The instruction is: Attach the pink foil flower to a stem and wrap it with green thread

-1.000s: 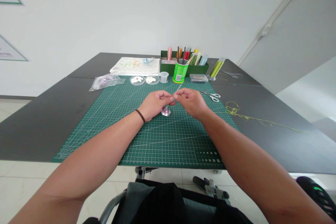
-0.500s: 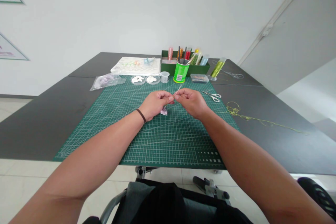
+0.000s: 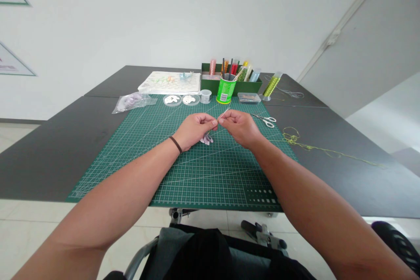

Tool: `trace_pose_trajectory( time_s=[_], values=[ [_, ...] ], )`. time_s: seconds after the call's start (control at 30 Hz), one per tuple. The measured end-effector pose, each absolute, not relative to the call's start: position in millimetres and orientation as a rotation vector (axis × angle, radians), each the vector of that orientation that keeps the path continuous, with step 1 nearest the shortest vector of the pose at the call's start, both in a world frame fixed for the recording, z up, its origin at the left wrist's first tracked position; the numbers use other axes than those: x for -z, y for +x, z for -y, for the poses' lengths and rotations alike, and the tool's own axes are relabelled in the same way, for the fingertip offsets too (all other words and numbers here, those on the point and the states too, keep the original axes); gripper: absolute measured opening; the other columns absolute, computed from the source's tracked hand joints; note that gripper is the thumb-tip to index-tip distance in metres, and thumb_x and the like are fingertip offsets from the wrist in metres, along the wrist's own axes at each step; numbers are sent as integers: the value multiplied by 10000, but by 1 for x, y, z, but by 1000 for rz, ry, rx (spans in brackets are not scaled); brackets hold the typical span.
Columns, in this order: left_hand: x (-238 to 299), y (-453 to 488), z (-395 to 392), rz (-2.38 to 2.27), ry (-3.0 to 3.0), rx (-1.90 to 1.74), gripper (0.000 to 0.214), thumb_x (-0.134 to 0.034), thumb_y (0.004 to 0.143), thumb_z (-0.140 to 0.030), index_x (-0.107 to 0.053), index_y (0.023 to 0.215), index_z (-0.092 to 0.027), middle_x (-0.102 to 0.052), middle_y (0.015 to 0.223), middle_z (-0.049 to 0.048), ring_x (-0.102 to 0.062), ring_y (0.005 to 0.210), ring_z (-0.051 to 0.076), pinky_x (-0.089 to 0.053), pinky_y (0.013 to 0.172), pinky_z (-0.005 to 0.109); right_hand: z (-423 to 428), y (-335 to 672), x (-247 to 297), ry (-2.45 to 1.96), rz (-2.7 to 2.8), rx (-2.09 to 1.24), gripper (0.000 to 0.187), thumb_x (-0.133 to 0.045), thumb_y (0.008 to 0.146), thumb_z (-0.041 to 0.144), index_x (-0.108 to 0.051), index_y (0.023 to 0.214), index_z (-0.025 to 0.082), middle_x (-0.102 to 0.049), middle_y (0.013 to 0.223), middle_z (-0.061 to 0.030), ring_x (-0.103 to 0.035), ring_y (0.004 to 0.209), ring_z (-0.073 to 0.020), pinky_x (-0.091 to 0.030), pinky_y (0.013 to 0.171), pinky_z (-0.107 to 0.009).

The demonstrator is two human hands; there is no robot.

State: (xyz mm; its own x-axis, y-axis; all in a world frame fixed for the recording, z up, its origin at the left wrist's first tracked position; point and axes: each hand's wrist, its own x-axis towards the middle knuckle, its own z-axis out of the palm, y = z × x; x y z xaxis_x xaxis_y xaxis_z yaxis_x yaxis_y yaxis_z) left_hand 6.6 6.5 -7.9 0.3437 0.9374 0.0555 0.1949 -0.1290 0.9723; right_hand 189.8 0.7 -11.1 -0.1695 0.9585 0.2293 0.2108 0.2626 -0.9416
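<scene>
My left hand (image 3: 197, 129) and my right hand (image 3: 239, 127) meet fingertip to fingertip above the green cutting mat (image 3: 210, 175). Both are closed in a pinch on a thin stem (image 3: 226, 110), whose pale end sticks up past my right fingers. Below my left fingers hangs a pale purple flower (image 3: 207, 139), partly hidden by the hand. The stem seems to run from the flower through both pinches, though the fingers cover most of it. White-handled scissors (image 3: 268, 121) lie right of my right hand.
At the back stand a green can (image 3: 226, 89) with sticks, a dark green box (image 3: 206, 85) of colored tubes, and a yellow-green thread spool (image 3: 273, 85). Two dishes (image 3: 172, 100) of white pieces and a plastic bag (image 3: 131, 101) lie left. Loose yellow-green thread (image 3: 308, 146) trails right.
The flower under my left hand has turned, showing more of its petals. The stem's upper end has tilted a little to the right. Both hands stay nearly in place.
</scene>
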Motion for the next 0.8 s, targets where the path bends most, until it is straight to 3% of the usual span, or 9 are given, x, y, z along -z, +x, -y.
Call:
trace_pose_trajectory(
  time_s=[0.17, 0.53, 0.8],
  values=[
    [7, 7, -5, -1051, 1651, -905, 181, -646, 901, -323, -699, 871, -153, -737, 801, 35, -500, 537, 82, -393, 522, 227, -2, 189, 14, -1137, 1587, -990, 265, -698, 760, 433, -635, 824, 183, -522, 556, 56, -335, 468, -76, -225, 460, -252],
    [3, 7, -3, -1089, 1775, -842, 228, -537, 963, -246, -655, 785, -166, -725, 815, 26, -588, 680, 117, -449, 657, 257, -3, 189, 16, -1188, 1641, -925, 260, -673, 785, 430, -668, 851, 179, -472, 525, 69, -331, 472, -81, -227, 473, -258],
    [3, 7, -2, -1059, 1772, -832, 233, -545, 952, -284, -654, 779, -172, -713, 796, 18, -538, 608, 106, -416, 597, 252, -2, 190, 15, -1188, 1648, -926, 237, -675, 795, 416, -645, 826, 184, -482, 529, 68, -338, 471, -80, -227, 467, -252]
  ],
)
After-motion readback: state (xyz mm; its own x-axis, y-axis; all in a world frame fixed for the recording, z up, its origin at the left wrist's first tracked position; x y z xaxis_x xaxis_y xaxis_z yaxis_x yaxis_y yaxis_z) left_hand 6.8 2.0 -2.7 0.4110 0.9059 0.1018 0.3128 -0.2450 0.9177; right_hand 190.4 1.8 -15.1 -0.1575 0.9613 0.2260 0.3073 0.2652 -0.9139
